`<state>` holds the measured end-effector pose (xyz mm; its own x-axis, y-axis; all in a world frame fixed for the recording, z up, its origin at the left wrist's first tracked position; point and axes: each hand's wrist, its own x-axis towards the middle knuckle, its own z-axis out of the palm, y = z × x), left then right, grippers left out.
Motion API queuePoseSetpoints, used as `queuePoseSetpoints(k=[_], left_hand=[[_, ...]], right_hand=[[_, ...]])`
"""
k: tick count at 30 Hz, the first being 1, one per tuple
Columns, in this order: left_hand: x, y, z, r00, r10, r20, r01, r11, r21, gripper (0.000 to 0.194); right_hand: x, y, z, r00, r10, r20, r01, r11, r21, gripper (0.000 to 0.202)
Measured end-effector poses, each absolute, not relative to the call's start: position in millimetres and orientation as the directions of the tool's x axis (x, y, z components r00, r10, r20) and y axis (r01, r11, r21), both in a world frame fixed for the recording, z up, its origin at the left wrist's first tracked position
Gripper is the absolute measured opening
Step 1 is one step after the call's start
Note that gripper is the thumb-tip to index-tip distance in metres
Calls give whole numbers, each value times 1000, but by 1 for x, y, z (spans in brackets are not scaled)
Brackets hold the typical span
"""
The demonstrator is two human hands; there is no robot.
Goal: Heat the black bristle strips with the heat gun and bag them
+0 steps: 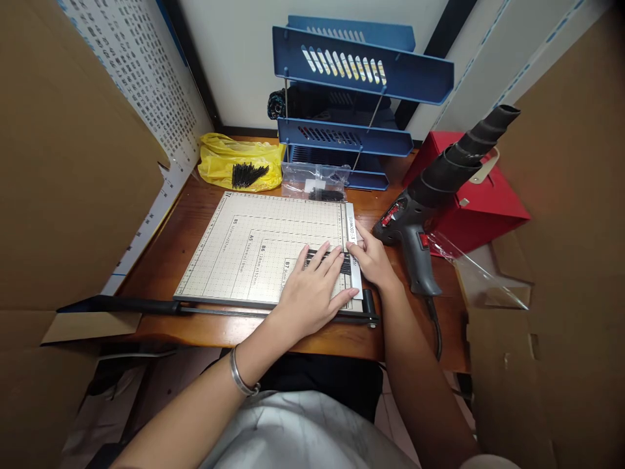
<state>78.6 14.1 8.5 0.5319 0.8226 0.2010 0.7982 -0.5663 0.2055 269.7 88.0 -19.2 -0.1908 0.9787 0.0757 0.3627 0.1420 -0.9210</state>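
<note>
Black strips [346, 264] lie on the paper cutter [229, 247] under the flat, unclosed left grip [312, 290], long axis pointing rightward to the white guide [356, 279], beside the half-curled right grip [374, 262], whose hold I cannot tell.

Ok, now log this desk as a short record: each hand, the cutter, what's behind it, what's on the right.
Left hand: palm down, fingers spread over black strips
Right hand: fingers at the white rail
Cutter board: printed grid; black handle at near left
Behind: yellow bag with black pieces on it, clear packet, blue rack
Right: heat gun, nozzle angled up; red box
</note>
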Motion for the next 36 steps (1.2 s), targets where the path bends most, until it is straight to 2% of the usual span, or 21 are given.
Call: queuePoseSetpoints(k=[5, 11, 19, 26, 30, 36], left_hand=[[76, 15, 8, 444, 870, 216, 845, -486, 222, 72], [78, 18, 10, 479, 847, 229, 831, -522, 192, 65], [79, 19, 7, 492, 841, 225, 808, -537, 241, 69], [79, 15, 4, 399, 875, 275, 851, -465, 244, 64], [79, 15, 5, 426, 862, 275, 842, -489, 229, 60], [79, 17, 7, 462, 850, 255, 830, -515, 215, 63]], right_hand=[[266, 86, -13, -181, 981, 71, 373, 135, -918, 69], [264, 85, -9, -174, 983, 60, 371, 122, -920, 71], [266, 85, -12, -177, 983, 57, 366, 119, -923, 69], [268, 87, -14, -187, 982, 34, 373, 103, -922, 73], [268, 86, -13, -177, 983, 56, 360, 118, -925, 69], [267, 86, -12, -189, 981, 51, 369, 119, -922, 69]])
